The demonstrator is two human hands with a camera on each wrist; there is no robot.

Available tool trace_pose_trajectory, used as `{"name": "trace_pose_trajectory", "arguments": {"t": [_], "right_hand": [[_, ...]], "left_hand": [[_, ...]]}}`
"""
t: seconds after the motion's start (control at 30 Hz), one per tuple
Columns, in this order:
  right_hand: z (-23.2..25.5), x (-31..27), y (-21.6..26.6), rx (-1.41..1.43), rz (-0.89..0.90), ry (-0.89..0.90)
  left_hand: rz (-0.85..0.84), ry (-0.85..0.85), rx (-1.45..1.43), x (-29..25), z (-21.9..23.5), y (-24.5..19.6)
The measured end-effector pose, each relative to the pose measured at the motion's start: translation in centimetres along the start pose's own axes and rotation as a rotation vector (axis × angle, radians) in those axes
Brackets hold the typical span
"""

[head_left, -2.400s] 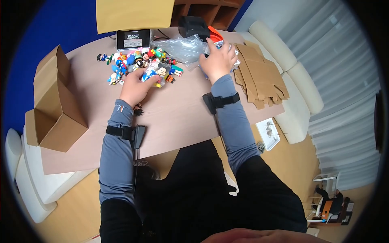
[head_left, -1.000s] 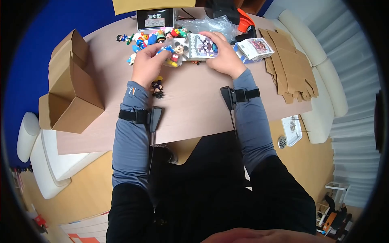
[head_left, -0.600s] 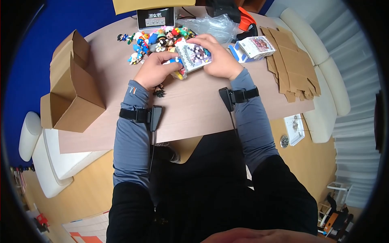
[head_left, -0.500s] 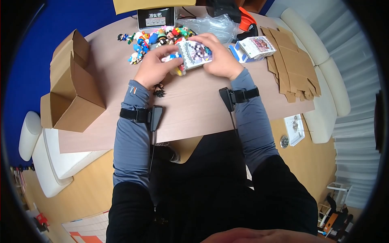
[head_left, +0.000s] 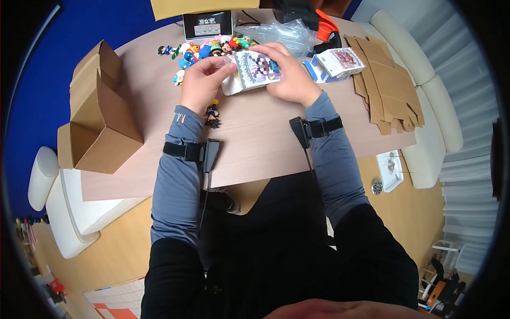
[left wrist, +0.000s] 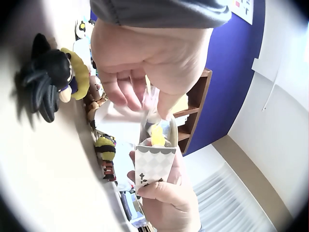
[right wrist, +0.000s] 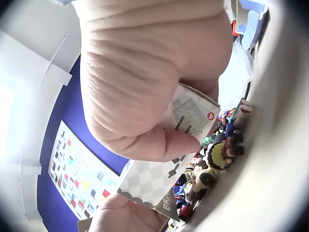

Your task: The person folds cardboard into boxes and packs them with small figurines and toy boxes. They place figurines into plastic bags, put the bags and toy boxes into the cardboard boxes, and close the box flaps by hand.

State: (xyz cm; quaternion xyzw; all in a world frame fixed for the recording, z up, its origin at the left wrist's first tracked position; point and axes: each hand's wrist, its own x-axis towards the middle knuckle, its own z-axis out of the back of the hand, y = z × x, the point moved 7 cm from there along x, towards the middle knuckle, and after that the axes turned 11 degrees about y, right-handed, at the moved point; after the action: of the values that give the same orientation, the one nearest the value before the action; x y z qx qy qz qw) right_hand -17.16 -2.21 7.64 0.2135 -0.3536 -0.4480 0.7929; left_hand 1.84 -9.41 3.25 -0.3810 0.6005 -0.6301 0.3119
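Printed toy box, open at one end, gripped above the table between thumb and fingers of the right hand. Pinched at the open end by the left hand: clear plastic bag. Inside the mouth: yellow toy part. Beyond, on the table: heaped figurines. Nearer, beneath the left hand: black-haired figurine.

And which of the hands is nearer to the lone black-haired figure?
Left. The left hand is just beyond the black-haired figure, its wrist beside it; the right hand is farther off, to its right, gripping a box.
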Motion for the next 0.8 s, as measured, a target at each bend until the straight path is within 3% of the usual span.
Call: {"name": "trace_pose_trajectory", "arguments": {"t": [0.07, 0.13, 0.23, 0.47, 0.63, 0.73, 0.8], "right_hand": [[-0.3, 0.1, 0.1, 0.021, 0.016, 0.022], [-0.5, 0.3, 0.3, 0.040, 0.032, 0.043], [-0.8, 0.2, 0.5, 0.097, 0.061, 0.041], [-0.9, 0.3, 0.7, 0.109, 0.051, 0.078], [-0.8, 0.1, 0.5, 0.109, 0.026, 0.043], [-0.6, 0.1, 0.1, 0.078, -0.002, 0.031], [-0.7, 0.1, 0.4, 0.101, 0.002, 0.063]], "left_hand": [[0.059, -0.017, 0.117, 0.1, 0.4, 0.7], [-0.244, 0.023, 0.462, 0.4, -0.1, 0.1], [-0.318, 0.032, 0.357, 0.6, -0.2, 0.7], [-0.168, 0.140, 0.140, 0.3, -1.1, 0.4], [-0.200, -0.104, 0.245, 0.0, 0.5, -0.2], [-0.086, -0.179, 0.084, -0.4, 1.0, -0.5], [-0.152, -0.154, 0.077, 0.0, 0.8, -0.2]]}}
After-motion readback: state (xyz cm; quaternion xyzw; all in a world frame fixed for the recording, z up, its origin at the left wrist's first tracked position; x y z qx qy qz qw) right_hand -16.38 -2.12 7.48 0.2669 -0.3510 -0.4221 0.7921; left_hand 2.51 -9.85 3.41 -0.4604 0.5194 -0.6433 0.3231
